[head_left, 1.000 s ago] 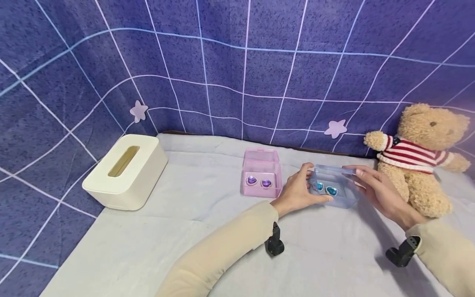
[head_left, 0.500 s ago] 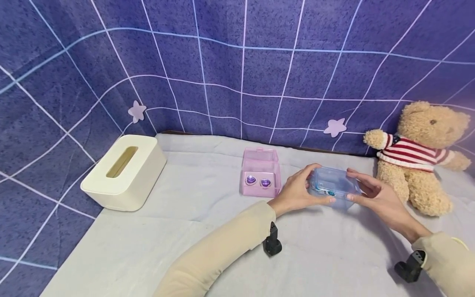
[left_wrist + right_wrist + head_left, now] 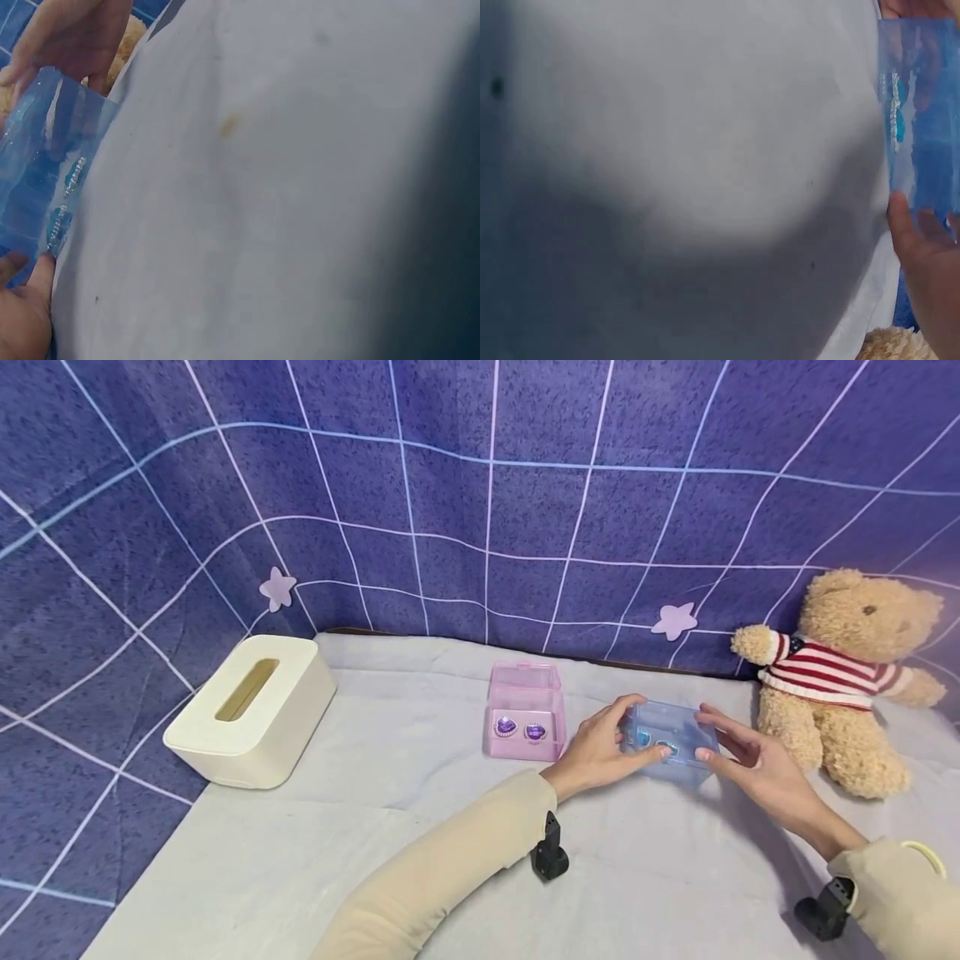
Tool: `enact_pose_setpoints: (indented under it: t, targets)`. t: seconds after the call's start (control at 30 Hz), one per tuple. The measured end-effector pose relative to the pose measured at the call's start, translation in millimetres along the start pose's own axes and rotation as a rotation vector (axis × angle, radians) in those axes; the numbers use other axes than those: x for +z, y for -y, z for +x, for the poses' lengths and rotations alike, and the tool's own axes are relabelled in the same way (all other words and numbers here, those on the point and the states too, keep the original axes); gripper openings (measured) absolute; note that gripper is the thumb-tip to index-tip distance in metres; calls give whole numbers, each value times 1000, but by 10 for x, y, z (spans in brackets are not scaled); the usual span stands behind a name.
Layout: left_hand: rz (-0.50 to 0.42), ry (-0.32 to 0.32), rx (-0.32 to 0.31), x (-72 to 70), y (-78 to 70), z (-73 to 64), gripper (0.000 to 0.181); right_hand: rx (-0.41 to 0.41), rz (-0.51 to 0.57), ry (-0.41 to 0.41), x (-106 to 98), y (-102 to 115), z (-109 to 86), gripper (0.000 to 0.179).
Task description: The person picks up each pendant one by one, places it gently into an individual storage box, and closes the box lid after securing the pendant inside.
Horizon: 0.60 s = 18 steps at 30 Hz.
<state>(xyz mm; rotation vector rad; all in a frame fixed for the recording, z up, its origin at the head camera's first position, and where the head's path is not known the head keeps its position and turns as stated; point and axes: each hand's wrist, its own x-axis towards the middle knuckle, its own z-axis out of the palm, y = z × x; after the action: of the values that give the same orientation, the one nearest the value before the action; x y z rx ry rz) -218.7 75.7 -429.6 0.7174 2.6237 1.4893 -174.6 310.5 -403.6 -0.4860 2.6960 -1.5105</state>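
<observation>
A clear blue plastic box (image 3: 678,727) with its lid down sits between both hands in the head view. Two teal gems with sparkly rims (image 3: 898,112) show through its wall. My left hand (image 3: 600,750) grips the box's left end, its thumb along the front. At the right end, my right hand (image 3: 765,772) holds the box between thumb and fingers. Left of the hands, a pink clear box (image 3: 525,700) stands with its lid up. Two purple gems (image 3: 506,726) lie inside it.
A cream tissue box (image 3: 292,735) stands at the left of the white cloth (image 3: 420,852). On the right, a teddy bear (image 3: 832,693) in a striped sweater sits close to my right hand. A purple gridded curtain (image 3: 450,493) hangs behind.
The blue box's lid, raised a second ago, has come down over the teal gems. My right hand has moved from the lid to the box's right end, thumb at the front.
</observation>
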Motion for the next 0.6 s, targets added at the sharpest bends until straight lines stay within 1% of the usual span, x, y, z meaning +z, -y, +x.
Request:
enact_pose_setpoints:
  t: [0.1, 0.23, 0.37, 0.47, 0.53, 0.6]
  targets:
    - [-17, 2, -9, -10, -2, -17, 71, 7, -54, -30, 46, 30, -2, 55]
    - [-23, 0, -25, -20, 4, -42, 72, 7, -38, -46, 99, 38, 5, 57]
    - [-8, -3, -3, -1, -12, -42, 72, -7, -29, -57, 93, 29, 4, 57]
    - [19, -23, 12, 20, -48, -64, 70, -16, -81, -53, 70, 57, 12, 57]
    - [55, -43, 25, 31, -92, -104, 72, -21, -137, -49, 51, 99, 23, 57]
    - [97, -67, 38, 27, -155, -160, 75, -46, -214, -50, 31, 160, 36, 55]
